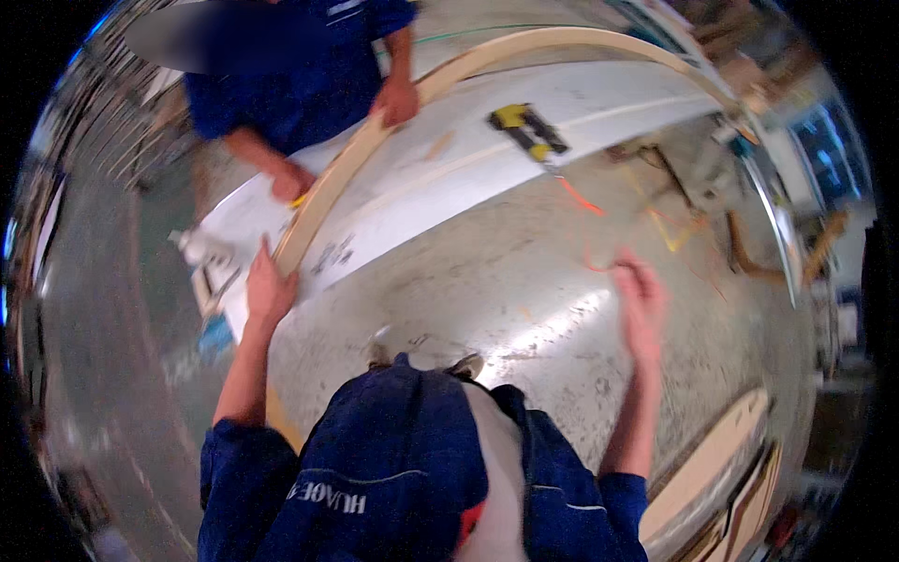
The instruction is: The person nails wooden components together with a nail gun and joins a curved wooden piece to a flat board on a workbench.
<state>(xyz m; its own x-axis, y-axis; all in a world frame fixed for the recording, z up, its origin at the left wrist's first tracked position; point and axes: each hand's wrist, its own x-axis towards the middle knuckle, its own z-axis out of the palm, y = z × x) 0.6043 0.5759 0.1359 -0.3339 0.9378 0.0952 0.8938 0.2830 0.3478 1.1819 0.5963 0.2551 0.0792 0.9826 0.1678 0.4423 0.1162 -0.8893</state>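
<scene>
A long curved wooden strip (323, 192) arches over a white sheet-topped table. At its near end, my left hand (270, 288) is closed on the strip, with the index finger along the outer edge. My right hand (641, 304) is held out over the floor, blurred, its fingers apart and loosely bent. A thin orange hose (582, 197) runs toward its fingertips; I see no grip on it. The hose leads from a yellow and black nail gun (526, 129) lying on the sheet. Across the table, a co-worker's hand (397, 101) holds the strip, and the other hand (292, 183) rests beside it with something small and yellow.
The white sheet (403, 220) has dark marks near its front edge. A white bottle (201, 248) stands at its left corner. Curved wooden pieces (707, 464) lie at lower right. A curved metal strip (777, 225) and a wooden frame (749, 253) stand at right.
</scene>
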